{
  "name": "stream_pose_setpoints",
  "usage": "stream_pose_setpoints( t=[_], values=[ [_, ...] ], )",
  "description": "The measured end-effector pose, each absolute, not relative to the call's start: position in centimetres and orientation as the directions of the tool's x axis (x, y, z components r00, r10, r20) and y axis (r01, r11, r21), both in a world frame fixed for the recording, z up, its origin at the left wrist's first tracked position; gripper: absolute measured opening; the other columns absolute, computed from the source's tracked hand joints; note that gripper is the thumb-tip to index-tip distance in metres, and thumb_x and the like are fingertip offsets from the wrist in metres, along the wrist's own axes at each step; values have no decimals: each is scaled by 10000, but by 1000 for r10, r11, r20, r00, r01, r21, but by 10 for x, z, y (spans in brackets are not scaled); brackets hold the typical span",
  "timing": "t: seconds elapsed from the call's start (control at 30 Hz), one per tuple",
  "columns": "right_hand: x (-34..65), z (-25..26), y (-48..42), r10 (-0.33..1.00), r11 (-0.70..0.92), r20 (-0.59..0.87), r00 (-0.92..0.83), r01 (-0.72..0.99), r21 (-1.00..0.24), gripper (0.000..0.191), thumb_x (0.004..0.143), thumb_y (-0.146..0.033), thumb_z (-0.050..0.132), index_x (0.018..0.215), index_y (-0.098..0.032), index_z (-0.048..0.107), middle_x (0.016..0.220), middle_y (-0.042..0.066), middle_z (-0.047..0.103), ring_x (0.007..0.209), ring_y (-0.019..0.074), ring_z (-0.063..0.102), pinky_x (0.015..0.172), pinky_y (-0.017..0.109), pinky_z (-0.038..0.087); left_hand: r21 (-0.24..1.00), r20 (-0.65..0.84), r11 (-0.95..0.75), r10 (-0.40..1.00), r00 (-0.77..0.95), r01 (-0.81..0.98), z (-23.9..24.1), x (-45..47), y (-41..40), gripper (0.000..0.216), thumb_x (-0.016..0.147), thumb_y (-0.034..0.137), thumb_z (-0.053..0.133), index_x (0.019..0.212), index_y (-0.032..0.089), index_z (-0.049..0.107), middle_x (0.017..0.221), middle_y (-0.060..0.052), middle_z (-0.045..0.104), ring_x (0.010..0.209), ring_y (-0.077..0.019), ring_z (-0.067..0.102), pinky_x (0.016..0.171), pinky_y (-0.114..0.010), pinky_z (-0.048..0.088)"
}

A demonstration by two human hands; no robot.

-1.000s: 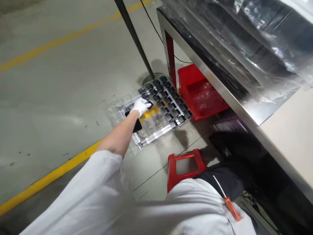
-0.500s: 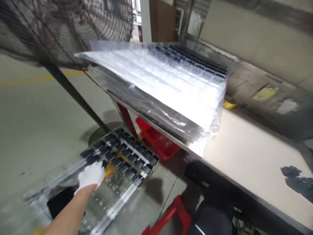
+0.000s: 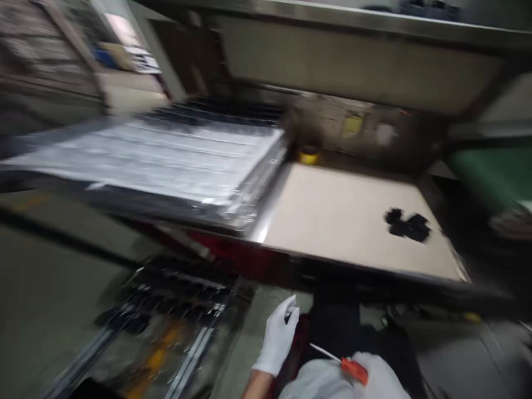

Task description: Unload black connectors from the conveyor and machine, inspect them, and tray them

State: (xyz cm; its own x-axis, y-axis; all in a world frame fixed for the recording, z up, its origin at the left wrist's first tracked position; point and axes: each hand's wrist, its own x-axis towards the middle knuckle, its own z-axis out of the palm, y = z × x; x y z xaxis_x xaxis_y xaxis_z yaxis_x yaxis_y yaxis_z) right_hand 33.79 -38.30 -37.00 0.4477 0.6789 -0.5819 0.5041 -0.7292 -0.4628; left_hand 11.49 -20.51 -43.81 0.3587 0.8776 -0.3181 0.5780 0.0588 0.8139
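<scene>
My left hand (image 3: 277, 337), in a white glove, is raised at the bottom centre of the view, just right of a clear plastic tray (image 3: 189, 354) on the floor. Its fingertips pinch a small black piece (image 3: 287, 316), which is blurred and mostly hidden. The tray holds rows of black square pieces (image 3: 166, 299), with a yellow patch beneath it. On the beige tabletop (image 3: 344, 216) lies a small cluster of black square pieces (image 3: 407, 224), out of reach of my hand. My right hand is out of view.
A tall stack of clear trays (image 3: 145, 160) stands on the table's left part, with a yellow roll (image 3: 310, 158) behind. A red bin (image 3: 236, 249) sits under the table edge. An orange-handled screwdriver (image 3: 354, 370) lies against my white coat (image 3: 320, 382).
The view has swung up from the floor to the tabletop. My left hand has come away from the tray, and it now shows lower right of it, with the small black piece at its fingertips.
</scene>
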Motion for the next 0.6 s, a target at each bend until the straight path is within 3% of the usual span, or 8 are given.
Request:
stream_pose_setpoints(
  t=[0.07, 0.17, 0.23, 0.33, 0.4, 0.5, 0.6],
  values=[
    [360, -364, -400, 706, -703, -575, 413, 501, -504, 117, 767, -290, 759, 709, -258, 662, 765, 2, 692, 788, 209, 692, 750, 316, 511, 844, -223, -78, 849, 479, 531, -403, 155, -223, 473, 954, 461, 491, 1347, 273, 672, 1383, -83, 697, 1263, -268, 668, 1158, -390, 505],
    [406, -348, -424, 798, -602, -472, 375, 526, -601, 59, 791, -217, 609, 741, -215, 640, 722, -17, 658, 702, 157, 623, 688, 271, 439, 874, -1, -269, 832, 555, 405, -343, 196, -214, 392, 965, 490, 521, 1228, 293, 733, 1291, -59, 742, 1211, -296, 692, 1147, -444, 522],
    [440, -340, -439, 818, -568, -382, 430, 500, -654, 138, 847, -252, 551, 812, -204, 675, 761, -5, 686, 730, 162, 626, 701, 263, 457, 859, 142, -376, 827, 543, 347, -304, 224, -193, 365, 969, 501, 547, 1177, 276, 744, 1207, -56, 767, 1116, -286, 724, 1093, -436, 560],
    [487, -341, -457, 787, -523, -220, 577, 434, -734, 258, 894, -360, 576, 1004, -193, 740, 981, 53, 766, 915, 214, 694, 883, 316, 532, 730, 377, -608, 738, 559, 311, -257, 281, -154, 386, 974, 474, 578, 1228, 218, 717, 1220, -93, 751, 1133, -284, 702, 1089, -429, 544],
    [513, -346, -464, 715, -477, -95, 692, 384, -791, 348, 883, -427, 643, 1109, -182, 740, 1133, 98, 767, 1035, 244, 707, 1003, 374, 531, 556, 477, -769, 606, 637, 315, -240, 327, -131, 448, 963, 445, 609, 1321, 185, 675, 1321, -139, 701, 1246, -321, 634, 1133, -470, 490],
    [541, -343, -465, 530, -370, 31, 848, 263, -891, 456, 841, -499, 731, 1144, -159, 735, 1162, 132, 771, 1053, 261, 724, 1032, 426, 542, 322, 459, -889, 448, 767, 327, -233, 394, -104, 675, 898, 480, 712, 1481, 177, 558, 1518, -201, 544, 1401, -390, 494, 1186, -539, 396],
    [563, -327, -454, 323, -214, 48, 945, 122, -969, 521, 772, -511, 813, 1144, -152, 750, 1149, 138, 785, 1030, 266, 738, 1014, 449, 565, 245, 390, -926, 366, 845, 288, -238, 442, -88, 840, 825, 561, 788, 1534, 206, 509, 1629, -217, 402, 1499, -424, 371, 1222, -565, 327]
  ],
)
